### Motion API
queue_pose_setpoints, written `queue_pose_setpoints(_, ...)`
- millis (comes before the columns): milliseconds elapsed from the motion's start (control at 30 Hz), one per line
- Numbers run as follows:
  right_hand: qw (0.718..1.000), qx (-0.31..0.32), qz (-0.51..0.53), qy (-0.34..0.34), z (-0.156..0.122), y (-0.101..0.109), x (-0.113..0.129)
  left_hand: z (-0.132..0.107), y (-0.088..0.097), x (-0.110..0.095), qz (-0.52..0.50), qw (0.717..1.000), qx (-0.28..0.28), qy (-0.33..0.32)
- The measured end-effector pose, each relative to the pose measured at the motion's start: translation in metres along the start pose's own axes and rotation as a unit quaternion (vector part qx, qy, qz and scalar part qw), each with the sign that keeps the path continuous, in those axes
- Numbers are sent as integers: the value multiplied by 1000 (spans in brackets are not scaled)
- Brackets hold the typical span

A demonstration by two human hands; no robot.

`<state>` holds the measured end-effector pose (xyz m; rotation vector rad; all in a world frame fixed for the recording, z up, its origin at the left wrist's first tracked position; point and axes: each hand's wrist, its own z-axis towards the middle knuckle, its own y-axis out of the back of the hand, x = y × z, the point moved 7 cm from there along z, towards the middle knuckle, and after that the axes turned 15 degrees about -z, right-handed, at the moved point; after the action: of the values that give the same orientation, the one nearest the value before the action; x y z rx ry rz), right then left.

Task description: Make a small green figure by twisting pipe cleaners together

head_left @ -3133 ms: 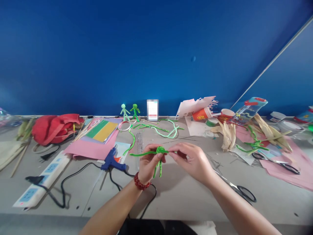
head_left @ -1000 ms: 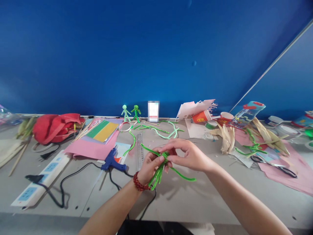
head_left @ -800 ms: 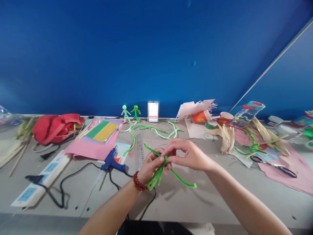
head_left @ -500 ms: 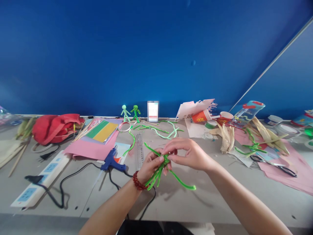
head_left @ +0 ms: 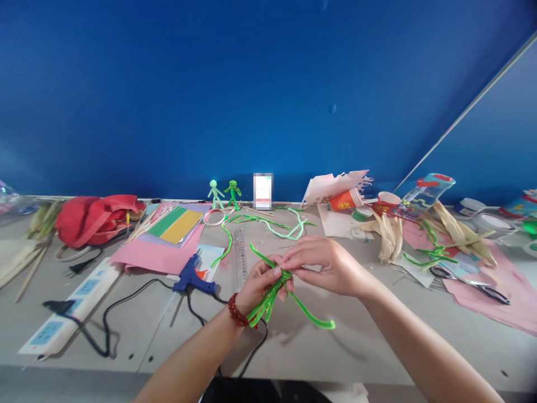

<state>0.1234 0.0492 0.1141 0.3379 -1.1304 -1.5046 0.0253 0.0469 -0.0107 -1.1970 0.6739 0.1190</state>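
My left hand (head_left: 258, 282), with a red bead bracelet on its wrist, is closed around a bundle of bright green pipe cleaners (head_left: 268, 299) above the grey table (head_left: 126, 330). My right hand (head_left: 325, 266) pinches the same bundle at its knotted middle, fingers pressed together. One green strand sticks up to the left and another trails down to the right, its tip near the tabletop. Two small pipe-cleaner figures (head_left: 224, 194) stand at the back by the blue wall.
A blue glue gun (head_left: 192, 275) with black cord, a clear ruler (head_left: 240, 257) and pink paper (head_left: 157, 252) lie left of my hands. A power strip (head_left: 71, 313), red cloth (head_left: 94, 218), loose green strands (head_left: 277, 221), cups, corn husks (head_left: 390, 235) and scissors (head_left: 470, 280) lie around.
Earlier both hands held the piece stretched sideways; since then they have turned and bent it. Over the last second the right-hand strand dropped lower and my right fingers shifted slightly on the knot.
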Motion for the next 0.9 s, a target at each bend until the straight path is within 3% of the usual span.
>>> queue_pose_setpoints(167,1000,5,-15,-9,-3,-1,-3,-1,0,-3,1,999,-27,-28)
queue_pose_setpoints(400,987,-9,92,-132,-8,-11,-20,-1,-5,-9,40,994,-49,-87)
queue_pose_setpoints(533,975,-16,150,-166,-10,-15,-25,-3,-6,-14,64,989,-63,-115)
queue_pose_setpoints(900,975,-6,163,-154,-12,-17,-25,-3,-12,-15,71,990,-35,-117)
